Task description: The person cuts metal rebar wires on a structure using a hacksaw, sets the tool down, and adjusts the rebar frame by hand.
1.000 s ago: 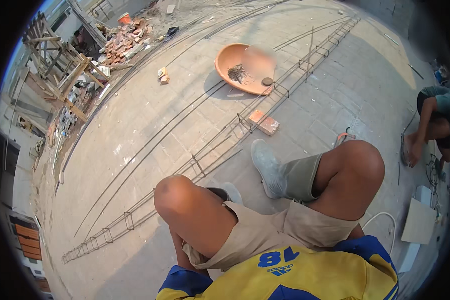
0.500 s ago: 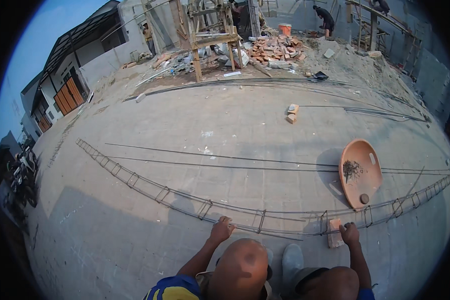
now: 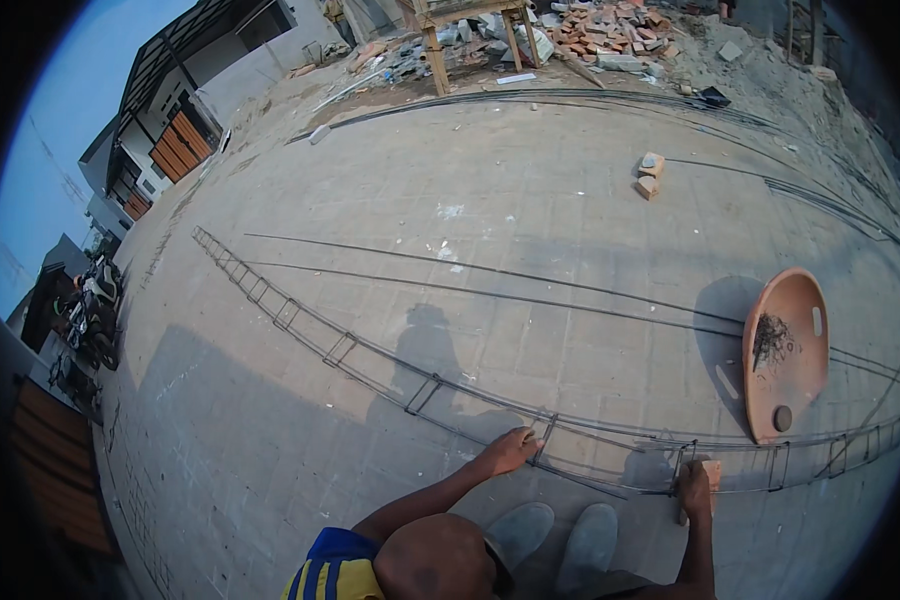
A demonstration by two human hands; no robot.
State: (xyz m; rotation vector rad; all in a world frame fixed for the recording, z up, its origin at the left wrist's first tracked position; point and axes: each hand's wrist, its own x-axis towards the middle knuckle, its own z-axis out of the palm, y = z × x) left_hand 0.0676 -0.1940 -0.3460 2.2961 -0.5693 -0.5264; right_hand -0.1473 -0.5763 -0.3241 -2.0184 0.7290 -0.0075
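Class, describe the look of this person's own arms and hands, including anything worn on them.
The left hand and right hand show no gloves. The left sleeve is blue and yellow with dark blue stripes, leaving the left forearm bare. The right sleeve is not visible.

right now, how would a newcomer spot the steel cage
Start on the wide paved ground and find the orange basin towards the right. Running along its near side, past the person's left hand and right hand, is a long, narrow steel cage. Rectangular ties set along its length tell it from the two plain rods lying beyond it.
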